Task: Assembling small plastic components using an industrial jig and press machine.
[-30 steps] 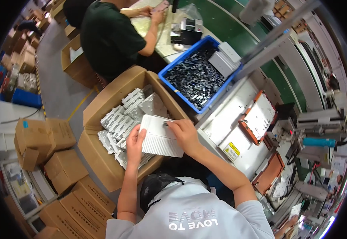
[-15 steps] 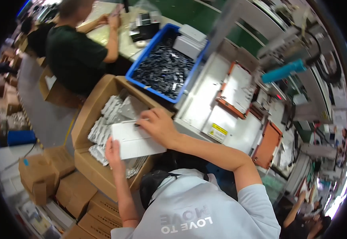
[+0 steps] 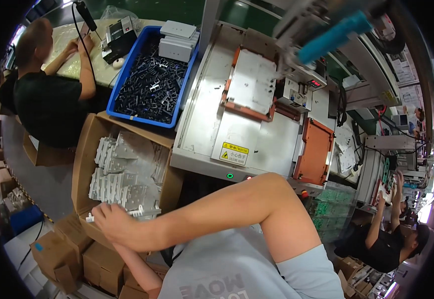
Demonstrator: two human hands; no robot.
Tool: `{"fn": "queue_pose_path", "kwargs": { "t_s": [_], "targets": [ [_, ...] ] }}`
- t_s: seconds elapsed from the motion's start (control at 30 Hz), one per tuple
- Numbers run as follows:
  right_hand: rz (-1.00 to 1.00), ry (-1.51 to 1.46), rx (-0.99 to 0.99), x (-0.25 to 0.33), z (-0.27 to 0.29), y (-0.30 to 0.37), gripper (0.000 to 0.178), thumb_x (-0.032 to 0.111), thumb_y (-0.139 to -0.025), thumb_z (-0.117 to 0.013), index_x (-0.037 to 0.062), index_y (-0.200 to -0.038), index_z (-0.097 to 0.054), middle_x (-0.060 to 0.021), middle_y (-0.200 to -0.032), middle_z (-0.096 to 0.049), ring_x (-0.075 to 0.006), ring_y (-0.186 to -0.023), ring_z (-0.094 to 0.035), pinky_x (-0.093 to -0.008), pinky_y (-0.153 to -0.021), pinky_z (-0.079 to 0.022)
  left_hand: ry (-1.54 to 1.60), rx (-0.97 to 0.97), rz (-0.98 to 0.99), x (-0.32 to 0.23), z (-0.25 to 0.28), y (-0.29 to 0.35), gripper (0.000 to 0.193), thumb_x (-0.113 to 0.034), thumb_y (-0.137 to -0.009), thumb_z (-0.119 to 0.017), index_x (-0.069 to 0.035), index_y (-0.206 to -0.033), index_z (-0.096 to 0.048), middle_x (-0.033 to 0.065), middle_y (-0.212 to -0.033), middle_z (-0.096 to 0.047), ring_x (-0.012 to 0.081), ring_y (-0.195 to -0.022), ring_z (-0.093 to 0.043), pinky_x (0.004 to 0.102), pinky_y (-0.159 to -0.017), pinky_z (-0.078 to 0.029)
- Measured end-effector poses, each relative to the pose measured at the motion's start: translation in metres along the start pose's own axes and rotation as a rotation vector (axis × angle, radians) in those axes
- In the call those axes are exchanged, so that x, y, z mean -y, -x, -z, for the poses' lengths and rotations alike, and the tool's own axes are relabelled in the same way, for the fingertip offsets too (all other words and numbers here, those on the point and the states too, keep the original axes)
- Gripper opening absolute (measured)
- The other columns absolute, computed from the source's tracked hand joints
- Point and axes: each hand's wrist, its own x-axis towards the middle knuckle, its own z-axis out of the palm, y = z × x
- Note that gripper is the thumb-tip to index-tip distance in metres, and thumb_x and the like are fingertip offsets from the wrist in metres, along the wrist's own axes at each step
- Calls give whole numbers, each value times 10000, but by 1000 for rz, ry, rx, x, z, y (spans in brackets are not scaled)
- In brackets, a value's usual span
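Note:
My right hand [image 3: 116, 225] reaches across my body to the near edge of an open cardboard box [image 3: 81, 172]. Its fingers are bent over a white plastic panel [image 3: 146, 213], seen nearly edge-on, with one end showing past the fingertips. My left forearm [image 3: 139, 269] comes up beneath the right wrist, and the left hand is hidden behind my right hand. Inside the box, rows of similar white plastic panels [image 3: 122, 187] stand packed on edge, some in clear wrapping.
Behind the box is a blue bin [image 3: 112, 102] of small dark parts, with white cases [image 3: 174, 49] on one end. To the right, a machine bed [image 3: 202, 129] carries orange fixtures [image 3: 316, 152] below a teal cylinder [image 3: 334, 37]. A co-worker [image 3: 47, 102] sits at the far left.
The white panel, held flat over the box, is now lower and edge-on at its near side. My right hand has moved left and nearer, covering my left hand. The view has shifted right.

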Motion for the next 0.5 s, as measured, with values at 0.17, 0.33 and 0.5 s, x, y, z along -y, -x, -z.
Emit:
{"fn": "queue_pose_path", "kwargs": {
  "t_s": [0.17, 0.33, 0.5],
  "targets": [
    [-14, 160, -95, 19, 19, 15, 305, 202, -817, -520, -28, -1008, -578, -127, -913, -505, -246, -811, -458, -330, -637, -361, 124, 116, 112, -5, 12, -2, 537, -326, -924, -568, -46, -1358, -420, 98, -1361, -482, 267, -1223, -483, 425, -1050, -362],
    [-50, 38, -68, 8, 30, 12, 280, 158, -835, -484, -24, -1032, -567, -163, -929, -534, -335, -969, -520, -390, -639, -429, 274, 312, 257, 6, -1, -28, 533, -293, -905, -593, -61, -1355, -425, 92, -1376, -471, 264, -1240, -473, 427, -1052, -363],
    [-323, -992, 530, -25, 59, -5, 335, 146, -833, -516, -55, -1096, -565, -274, -1163, -555, -362, -1170, -546, -396, -777, -501, 341, 363, 208, -18, 30, 10, 535, -261, -887, -618, -76, -1352, -430, 85, -1392, -459, 260, -1256, -462, 429, -1054, -364]
  ]
}}
